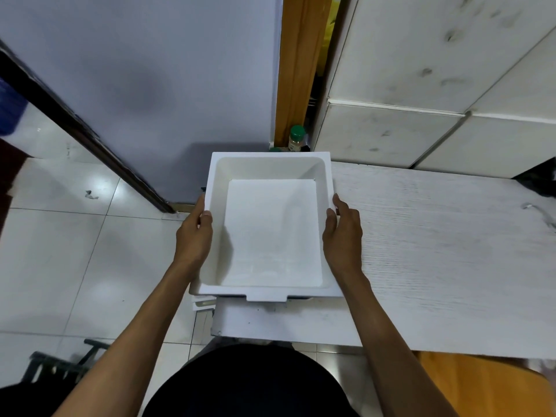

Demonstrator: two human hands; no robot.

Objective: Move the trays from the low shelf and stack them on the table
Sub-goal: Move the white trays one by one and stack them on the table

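Both hands, left hand [194, 233] at 9 o'clock and right hand [343, 236] at 3, clamp the white tray [270, 230] over the table [436, 251] corner; overhanging left edge may tip it floorward once released.

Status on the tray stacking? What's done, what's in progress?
Done: at least one white piece already lies at the table's left end, peeking out below. In hand: the left hand and the right hand grip the sides of a white tray, holding it over that spot. Left: set it down square. The low shelf is out of view, so the remaining count is unknown.
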